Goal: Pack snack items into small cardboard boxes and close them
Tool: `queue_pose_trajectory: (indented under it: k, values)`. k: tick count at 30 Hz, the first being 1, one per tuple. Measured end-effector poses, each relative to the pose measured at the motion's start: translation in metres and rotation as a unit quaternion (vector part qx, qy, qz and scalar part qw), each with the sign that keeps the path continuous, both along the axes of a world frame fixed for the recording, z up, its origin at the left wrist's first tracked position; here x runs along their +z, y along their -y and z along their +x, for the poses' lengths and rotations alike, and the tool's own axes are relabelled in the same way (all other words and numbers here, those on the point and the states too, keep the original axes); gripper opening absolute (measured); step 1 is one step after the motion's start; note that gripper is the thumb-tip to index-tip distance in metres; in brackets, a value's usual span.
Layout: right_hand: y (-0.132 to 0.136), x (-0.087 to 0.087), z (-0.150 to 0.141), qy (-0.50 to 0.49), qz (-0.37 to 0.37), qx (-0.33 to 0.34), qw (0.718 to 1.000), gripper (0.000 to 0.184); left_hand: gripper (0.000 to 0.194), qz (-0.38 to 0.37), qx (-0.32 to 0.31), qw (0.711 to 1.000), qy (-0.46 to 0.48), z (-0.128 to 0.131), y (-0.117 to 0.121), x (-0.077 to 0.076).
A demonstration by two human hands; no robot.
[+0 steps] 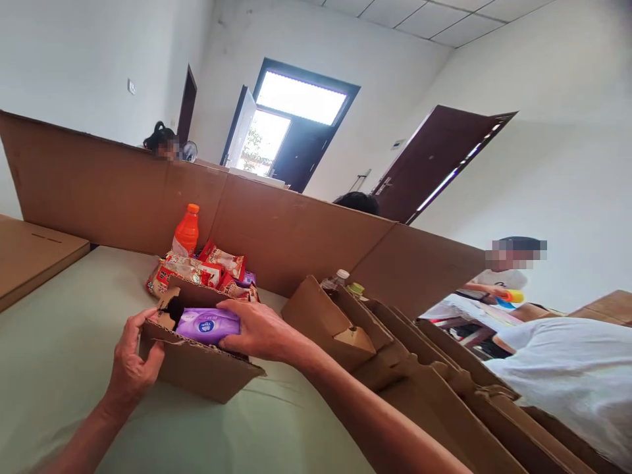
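A small brown cardboard box (197,365) lies open on the pale green table (59,349). My left hand (132,359) grips the box's left flap with curled fingers. A purple wipes pack (207,324) sits in the box's opening, and my right hand (257,331) has its fingers closed on the pack's right end. Just behind the box lie red and white snack packets (197,270) and an orange drink bottle (187,232) stands upright.
A tall cardboard partition (276,230) runs across the back of the table. Several empty cardboard boxes (395,355) lie in a row to the right. A flat carton (29,253) lies at left. Other people are at work behind the partition and at right.
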State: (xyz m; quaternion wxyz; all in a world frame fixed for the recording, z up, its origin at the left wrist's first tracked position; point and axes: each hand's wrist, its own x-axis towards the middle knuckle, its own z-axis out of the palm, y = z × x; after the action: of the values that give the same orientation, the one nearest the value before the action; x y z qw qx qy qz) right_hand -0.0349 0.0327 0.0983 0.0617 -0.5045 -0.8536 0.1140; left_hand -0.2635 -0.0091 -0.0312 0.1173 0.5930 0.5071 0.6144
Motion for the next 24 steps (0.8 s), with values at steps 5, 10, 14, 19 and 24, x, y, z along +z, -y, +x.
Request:
queue_pose_trajectory:
  k: [5, 10, 14, 19, 24]
  values:
    - [-0.012, -0.006, -0.023, 0.090, -0.015, 0.010, 0.996, 0.059, 0.042, 0.001, -0.014, 1.000, 0.012, 0.003, -0.002, -0.008]
    - [-0.034, -0.026, -0.040, 0.217, -0.083, 0.066, 0.970, 0.036, 0.043, 0.027, -0.037, 0.999, 0.009, 0.008, -0.006, -0.016]
    - [-0.040, -0.032, -0.047, 0.272, -0.081, 0.092, 0.954, 0.023, 0.042, 0.040, -0.047, 0.998, 0.002, 0.006, -0.006, -0.022]
    - [-0.032, -0.013, -0.030, 0.207, -0.019, 0.101, 0.973, 0.033, 0.045, 0.051, -0.048, 0.997, -0.023, 0.000, -0.002, -0.022]
    - [-0.008, -0.011, 0.028, -0.109, 0.097, 0.026, 0.989, 0.033, 0.061, 0.026, -0.094, 0.993, -0.068, -0.010, -0.004, -0.006]
